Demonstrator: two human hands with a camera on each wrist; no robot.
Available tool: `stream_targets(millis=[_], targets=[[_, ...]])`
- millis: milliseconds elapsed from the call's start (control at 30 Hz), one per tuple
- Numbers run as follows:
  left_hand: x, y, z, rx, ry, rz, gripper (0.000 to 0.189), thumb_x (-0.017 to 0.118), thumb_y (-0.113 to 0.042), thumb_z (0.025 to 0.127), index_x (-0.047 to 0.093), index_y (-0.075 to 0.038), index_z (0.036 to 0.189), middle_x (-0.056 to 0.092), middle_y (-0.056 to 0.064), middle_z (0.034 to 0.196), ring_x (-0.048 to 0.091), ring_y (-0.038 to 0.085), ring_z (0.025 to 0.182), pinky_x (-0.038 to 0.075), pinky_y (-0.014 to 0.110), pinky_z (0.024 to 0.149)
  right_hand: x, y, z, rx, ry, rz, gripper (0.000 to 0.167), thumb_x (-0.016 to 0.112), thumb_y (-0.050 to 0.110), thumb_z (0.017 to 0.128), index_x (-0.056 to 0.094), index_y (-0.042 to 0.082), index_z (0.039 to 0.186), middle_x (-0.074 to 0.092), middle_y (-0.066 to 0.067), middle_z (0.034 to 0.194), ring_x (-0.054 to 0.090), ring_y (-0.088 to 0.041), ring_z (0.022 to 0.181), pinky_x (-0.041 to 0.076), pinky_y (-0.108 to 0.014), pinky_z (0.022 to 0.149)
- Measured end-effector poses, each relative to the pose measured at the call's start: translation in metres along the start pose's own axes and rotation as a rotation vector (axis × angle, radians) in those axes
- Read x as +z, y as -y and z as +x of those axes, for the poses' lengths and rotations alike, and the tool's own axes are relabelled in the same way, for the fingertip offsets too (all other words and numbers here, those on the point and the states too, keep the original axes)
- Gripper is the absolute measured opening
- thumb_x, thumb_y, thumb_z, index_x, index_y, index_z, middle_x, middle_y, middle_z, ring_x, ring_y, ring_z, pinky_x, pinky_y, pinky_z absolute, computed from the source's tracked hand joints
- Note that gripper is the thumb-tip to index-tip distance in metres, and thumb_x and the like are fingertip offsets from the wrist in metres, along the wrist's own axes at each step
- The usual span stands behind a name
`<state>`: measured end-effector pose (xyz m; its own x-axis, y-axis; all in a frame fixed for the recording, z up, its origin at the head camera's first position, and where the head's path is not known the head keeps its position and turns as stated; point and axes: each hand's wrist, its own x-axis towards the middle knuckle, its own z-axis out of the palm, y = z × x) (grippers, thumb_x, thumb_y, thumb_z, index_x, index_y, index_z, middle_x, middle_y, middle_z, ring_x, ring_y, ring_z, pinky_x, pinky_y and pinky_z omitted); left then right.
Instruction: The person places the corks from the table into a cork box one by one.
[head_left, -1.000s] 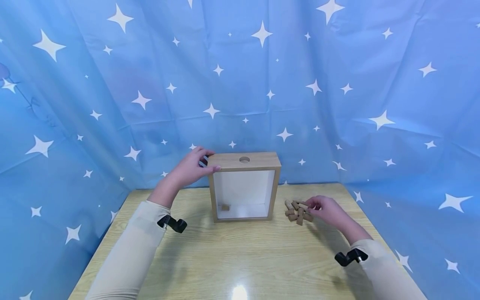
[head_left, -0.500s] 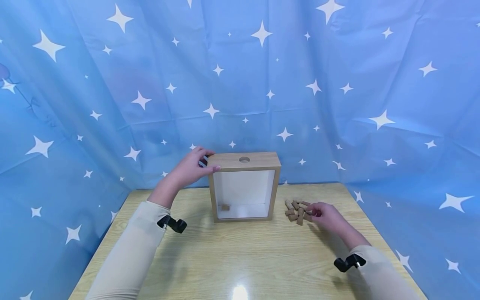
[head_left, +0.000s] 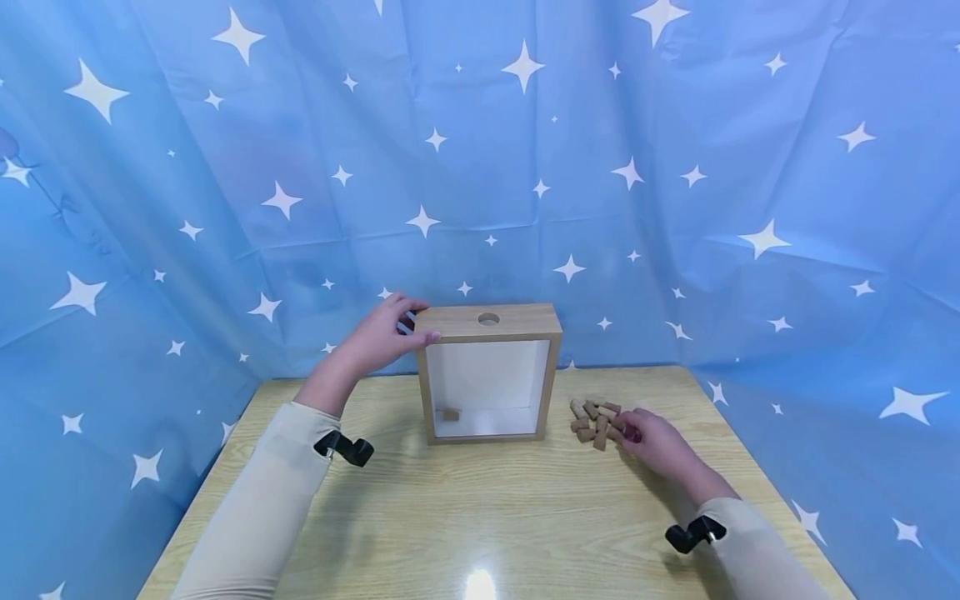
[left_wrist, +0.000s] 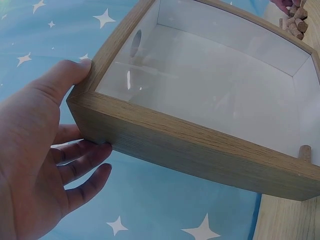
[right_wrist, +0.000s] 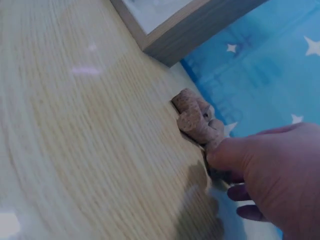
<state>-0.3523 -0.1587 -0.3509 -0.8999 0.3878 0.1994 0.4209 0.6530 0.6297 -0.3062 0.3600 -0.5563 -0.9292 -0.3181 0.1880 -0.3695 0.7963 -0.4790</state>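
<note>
A wooden shadow box [head_left: 497, 322] with a clear front, white inside and a round hole in its top stands upright on the table. My left hand [head_left: 380, 335] grips its upper left corner; in the left wrist view the thumb lies on the front rim and the fingers reach round the side. One cork [head_left: 450, 414] lies inside, at the bottom left. To the right of the box is a small heap of corks [head_left: 591, 423]. My right hand [head_left: 657, 443] is at the heap's right side, thumb and fingers bent among the corks. Whether a cork is pinched is hidden by the thumb.
The light wood-grain table [head_left: 480, 508] extends in front of the box. A blue curtain with white stars [head_left: 480, 167] hangs close behind the table and along both sides. Each sleeve bears a black wrist mount [head_left: 345, 447].
My right hand has shifted slightly down and to the right along the heap's right edge, staying at the corks. My left hand and the shadow box have kept still.
</note>
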Motion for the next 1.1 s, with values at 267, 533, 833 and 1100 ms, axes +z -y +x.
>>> stream_targets(millis=[267,533,833,1100], targets=[[0.000,0.000,0.000,0.000,-0.008,0.010,0.074,0.077,-0.057,0.102,0.058,-0.013,0.158,0.055,0.006,0.142,0.061,0.030,0.125,0.058,0.051,0.097,0.003,0.003,0.001,-0.002,0.045,0.021,0.038,0.078,0.002,0.099,0.071,-0.002,0.135,0.063,0.000,0.094,0.054,-0.015,0.079,0.046,-0.033,0.066],[-0.001,0.001,-0.001,0.006,-0.001,0.012,0.075,0.076,-0.058,0.102,0.057,-0.013,0.159,0.055,0.007,0.143,0.061,0.030,0.126,0.058,0.052,0.098,0.005,0.002,-0.002,-0.025,0.004,0.043,0.030,0.081,0.005,0.098,0.074,0.000,0.126,0.066,0.000,0.095,0.058,-0.012,0.081,0.050,-0.033,0.067],[0.001,0.001,-0.001,0.002,-0.007,0.006,0.074,0.077,-0.058,0.102,0.058,-0.013,0.158,0.055,0.006,0.143,0.061,0.030,0.125,0.058,0.051,0.097,0.001,0.003,-0.001,0.028,-0.036,0.087,0.035,0.083,0.003,0.095,0.072,-0.003,0.128,0.065,0.003,0.090,0.060,-0.012,0.080,0.055,-0.029,0.068],[0.001,-0.001,-0.001,0.000,-0.008,0.009,0.073,0.077,-0.057,0.102,0.058,-0.013,0.158,0.055,0.006,0.143,0.061,0.030,0.125,0.058,0.051,0.097,-0.008,0.006,0.002,0.045,-0.075,0.134,0.042,0.082,0.003,0.097,0.068,-0.005,0.136,0.067,0.001,0.091,0.063,-0.015,0.082,0.057,-0.029,0.066]])
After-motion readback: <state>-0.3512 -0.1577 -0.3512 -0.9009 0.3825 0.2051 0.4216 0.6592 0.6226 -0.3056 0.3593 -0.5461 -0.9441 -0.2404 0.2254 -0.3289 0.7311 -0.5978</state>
